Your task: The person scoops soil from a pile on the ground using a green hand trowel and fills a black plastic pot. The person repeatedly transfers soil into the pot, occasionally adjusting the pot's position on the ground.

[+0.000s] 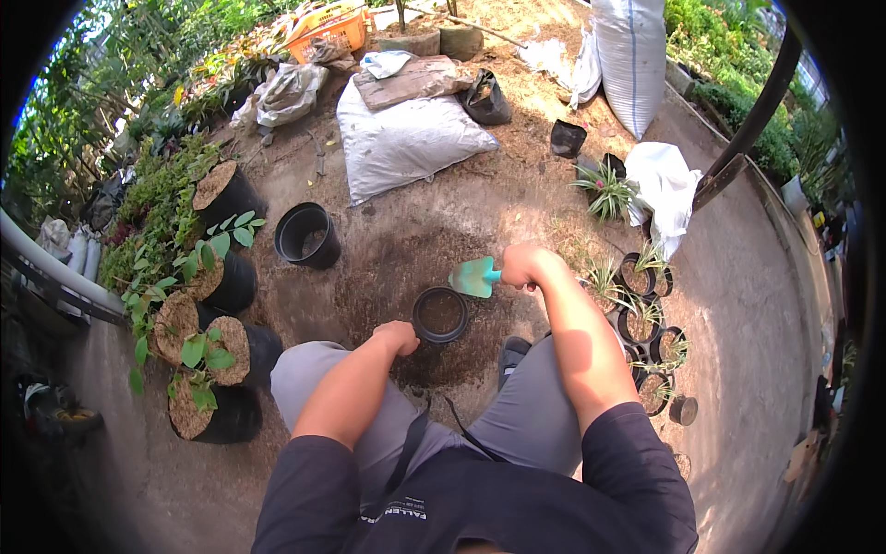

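My right hand (525, 266) is closed around the handle of a green hand trowel (475, 277), whose blade points left, just above and right of a small black plastic pot (441, 315). Dark soil shows inside that pot. At the pot's left rim is my left hand (399, 337), its fingers curled; whether they grip the rim is hard to tell. A larger black plastic pot (309, 236), tilted towards me, stands up and to the left with a little soil at its bottom.
Black grow bags (263, 353) with leafy plants stand at the left. Small potted spider plants (640, 322) line the right. Ahead lie a filled white sack (415, 142) with a board (408, 82) on it, a black bag (486, 98) and a tall white sack (628, 62).
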`<state>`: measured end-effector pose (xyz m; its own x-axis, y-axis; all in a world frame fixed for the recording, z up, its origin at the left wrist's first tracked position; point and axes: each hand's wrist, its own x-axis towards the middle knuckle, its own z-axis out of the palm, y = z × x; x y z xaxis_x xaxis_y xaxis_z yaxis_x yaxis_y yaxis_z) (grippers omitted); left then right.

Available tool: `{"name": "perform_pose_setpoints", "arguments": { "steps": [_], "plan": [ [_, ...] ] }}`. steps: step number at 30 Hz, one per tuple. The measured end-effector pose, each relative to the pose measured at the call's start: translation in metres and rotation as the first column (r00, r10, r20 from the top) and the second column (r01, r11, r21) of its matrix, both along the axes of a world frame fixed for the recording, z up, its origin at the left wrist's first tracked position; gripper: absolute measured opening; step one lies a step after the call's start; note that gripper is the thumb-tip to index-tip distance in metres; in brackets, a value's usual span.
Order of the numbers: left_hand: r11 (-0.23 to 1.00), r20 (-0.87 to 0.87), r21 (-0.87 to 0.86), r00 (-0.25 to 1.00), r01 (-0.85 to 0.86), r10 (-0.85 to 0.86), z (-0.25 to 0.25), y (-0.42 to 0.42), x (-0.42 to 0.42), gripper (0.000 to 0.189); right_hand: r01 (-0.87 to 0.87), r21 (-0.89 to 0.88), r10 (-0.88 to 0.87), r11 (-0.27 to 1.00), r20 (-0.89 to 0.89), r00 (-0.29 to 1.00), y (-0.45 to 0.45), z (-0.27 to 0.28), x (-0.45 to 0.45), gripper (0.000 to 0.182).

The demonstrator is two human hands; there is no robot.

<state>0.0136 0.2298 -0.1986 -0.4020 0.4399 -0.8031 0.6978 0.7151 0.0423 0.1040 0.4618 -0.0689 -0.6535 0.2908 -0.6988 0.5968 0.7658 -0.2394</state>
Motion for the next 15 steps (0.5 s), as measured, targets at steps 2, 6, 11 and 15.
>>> {"name": "perform_pose_setpoints", "arguments": {
  "steps": [2,6,11,15],
  "plan": [
    [1.0,-0.001,-0.007,1.0,-0.013,0.013,-0.003,0.0,-0.003,0.044,-0.05,0.089,0.051,0.995,-0.019,0.998,0.002,-0.009,0.001,0.017],
    [1.0,0.013,0.001,1.0,-0.014,0.014,-0.005,0.0,-0.003,0.045,0.034,-0.094,-0.035,0.995,-0.012,0.999,0.004,0.005,0.001,0.017],
    [1.0,0.023,0.026,1.0,-0.002,0.001,0.004,0.002,0.0,0.049,-0.037,0.042,0.037,0.998,-0.005,0.999,0.004,-0.003,0.0,0.019],
    [1.0,0.046,0.025,0.999,0.007,-0.008,0.008,0.003,0.002,0.049,0.01,-0.064,-0.011,0.998,-0.021,1.0,0.005,0.004,0.002,0.02]
  ]
}}
